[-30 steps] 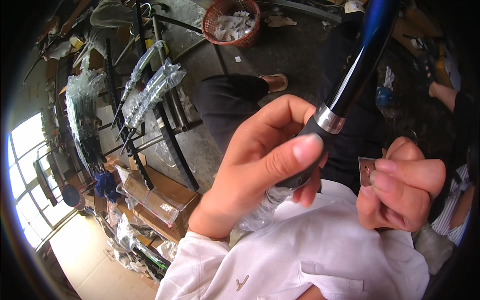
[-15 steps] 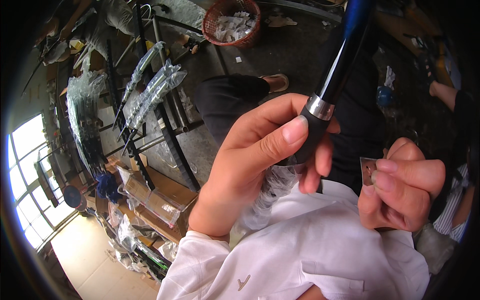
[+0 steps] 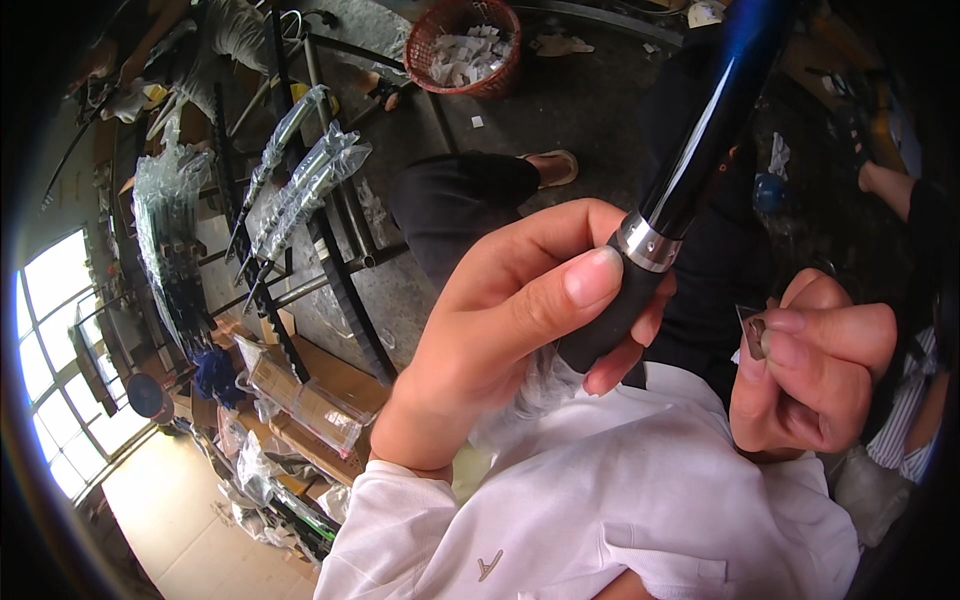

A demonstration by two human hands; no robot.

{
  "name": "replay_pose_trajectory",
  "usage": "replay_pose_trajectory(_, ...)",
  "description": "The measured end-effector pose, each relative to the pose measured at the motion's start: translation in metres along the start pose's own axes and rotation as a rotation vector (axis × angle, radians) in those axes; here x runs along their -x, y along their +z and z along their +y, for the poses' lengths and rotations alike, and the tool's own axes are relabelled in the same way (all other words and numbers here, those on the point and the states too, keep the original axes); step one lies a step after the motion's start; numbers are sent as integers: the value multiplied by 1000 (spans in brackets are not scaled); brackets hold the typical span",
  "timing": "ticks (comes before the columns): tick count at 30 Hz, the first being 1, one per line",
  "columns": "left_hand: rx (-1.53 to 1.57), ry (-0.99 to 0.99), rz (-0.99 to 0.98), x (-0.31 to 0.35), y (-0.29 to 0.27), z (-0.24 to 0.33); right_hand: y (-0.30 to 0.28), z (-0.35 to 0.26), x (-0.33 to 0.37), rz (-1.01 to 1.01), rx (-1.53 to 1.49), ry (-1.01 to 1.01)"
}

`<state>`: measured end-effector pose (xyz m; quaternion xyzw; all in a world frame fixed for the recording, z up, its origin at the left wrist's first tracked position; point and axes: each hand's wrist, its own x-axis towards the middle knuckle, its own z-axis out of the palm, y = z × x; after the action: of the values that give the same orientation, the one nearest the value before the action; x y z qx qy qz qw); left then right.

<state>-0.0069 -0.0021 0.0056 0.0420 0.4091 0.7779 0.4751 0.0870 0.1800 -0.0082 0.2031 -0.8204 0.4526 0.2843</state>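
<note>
My left hand (image 3: 540, 310) is wrapped round the black grip (image 3: 607, 325) of a glossy blue-black fishing rod, thumb lying along it. A silver collar (image 3: 648, 243) joins the grip to the shaft (image 3: 705, 140), which slants up and to the right out of view. Crumpled clear plastic (image 3: 545, 390) hangs below that hand, against my white shirt. To the right, my right hand (image 3: 815, 365) pinches a small, thin, flat piece (image 3: 750, 330) with a sharp corner between thumb and fingers, apart from the rod. Its material is hard to make out.
A red basket (image 3: 465, 85) of white scraps stands on the dark floor ahead. At left, plastic-wrapped rods (image 3: 170, 240) lean on a metal rack (image 3: 340, 270), near cardboard boxes (image 3: 310, 420). Another person's foot and leg (image 3: 885, 185) show at right.
The rod and its collar have shifted slightly right and down. The grip's lower end now shows clear of the plastic. My right hand has moved a little right, its flat piece turned more edge-on.
</note>
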Motion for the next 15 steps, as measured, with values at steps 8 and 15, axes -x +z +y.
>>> replay_pose_trajectory(8, -73, -33, 53, 4, 10, 4, 1, -2, -1, 2, -9, 16)
replay_pose_trajectory(15, -97, -18, 166, 11, 21, 7, -1, -1, -3, -52, -16, -13)
